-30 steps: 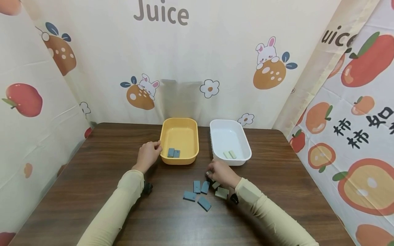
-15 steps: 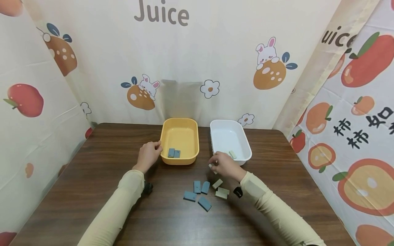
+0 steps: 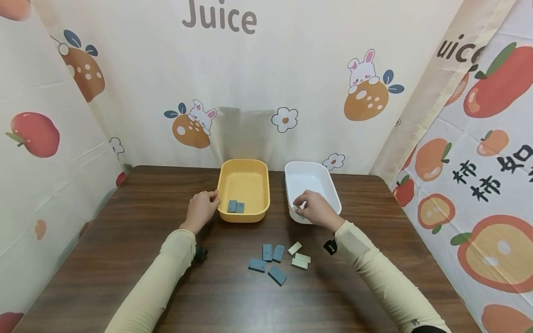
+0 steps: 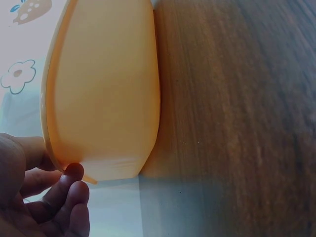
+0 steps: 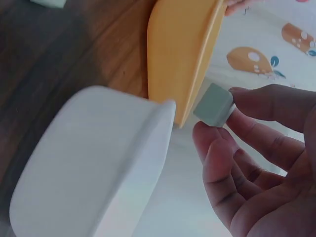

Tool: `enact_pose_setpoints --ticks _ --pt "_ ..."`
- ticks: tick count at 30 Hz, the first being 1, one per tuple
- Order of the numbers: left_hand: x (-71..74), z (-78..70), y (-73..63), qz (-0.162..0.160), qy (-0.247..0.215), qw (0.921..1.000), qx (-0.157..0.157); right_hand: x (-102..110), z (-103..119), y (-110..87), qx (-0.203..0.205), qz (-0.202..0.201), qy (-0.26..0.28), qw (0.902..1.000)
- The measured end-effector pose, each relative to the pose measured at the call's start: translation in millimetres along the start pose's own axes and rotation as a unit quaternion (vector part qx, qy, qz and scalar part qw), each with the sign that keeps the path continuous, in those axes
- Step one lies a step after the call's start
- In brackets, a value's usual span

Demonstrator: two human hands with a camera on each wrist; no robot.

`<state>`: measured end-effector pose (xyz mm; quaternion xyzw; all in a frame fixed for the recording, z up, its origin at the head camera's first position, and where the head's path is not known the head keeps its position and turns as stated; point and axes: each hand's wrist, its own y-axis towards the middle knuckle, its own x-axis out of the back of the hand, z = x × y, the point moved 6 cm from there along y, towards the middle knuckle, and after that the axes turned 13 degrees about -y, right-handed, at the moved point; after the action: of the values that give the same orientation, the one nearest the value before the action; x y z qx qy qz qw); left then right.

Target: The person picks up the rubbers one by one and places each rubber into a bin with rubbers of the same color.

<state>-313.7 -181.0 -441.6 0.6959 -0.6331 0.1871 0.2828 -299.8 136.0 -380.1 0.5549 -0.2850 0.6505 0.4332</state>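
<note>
My left hand [image 3: 201, 210] pinches the left rim of a yellow plastic bin [image 4: 103, 89], thumb and fingers on either side of the edge. Two blue-grey blocks [image 3: 232, 206] lie side by side at the near end inside it. To the right stands a white plastic bin [image 3: 310, 170]. My right hand [image 3: 317, 210] is over its near left part and pinches a small pale green block [image 5: 215, 104] between thumb and fingertips. In the right wrist view the block is clear of the white rim. The near floor of the white bin is hidden behind this hand.
On the brown wooden table [image 3: 166, 286], several blue-grey blocks [image 3: 257, 265] lie flat in front of the bins. Three pale green blocks [image 3: 294, 249] lie just right of them. A patterned curtain [image 3: 158, 55] hangs behind the table's back edge.
My right hand has risen from the loose blocks with a pale green one, going forward and right to above the white bin. The left hand has stayed at the yellow rim.
</note>
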Motion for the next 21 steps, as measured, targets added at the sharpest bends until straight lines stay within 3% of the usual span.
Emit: enact_pose_setpoints --ticks 10,21 --pt "-1.0 0.8 0.7 -0.001 -0.002 1.0 0.005 7 -21 12.8 -0.045 -0.021 0.003 0.9988" --pt "-1.6 1.5 1.2 0.002 -0.004 0.9999 0.011 -20 -40 30.5 -0.087 0.024 0.009 0.9959"
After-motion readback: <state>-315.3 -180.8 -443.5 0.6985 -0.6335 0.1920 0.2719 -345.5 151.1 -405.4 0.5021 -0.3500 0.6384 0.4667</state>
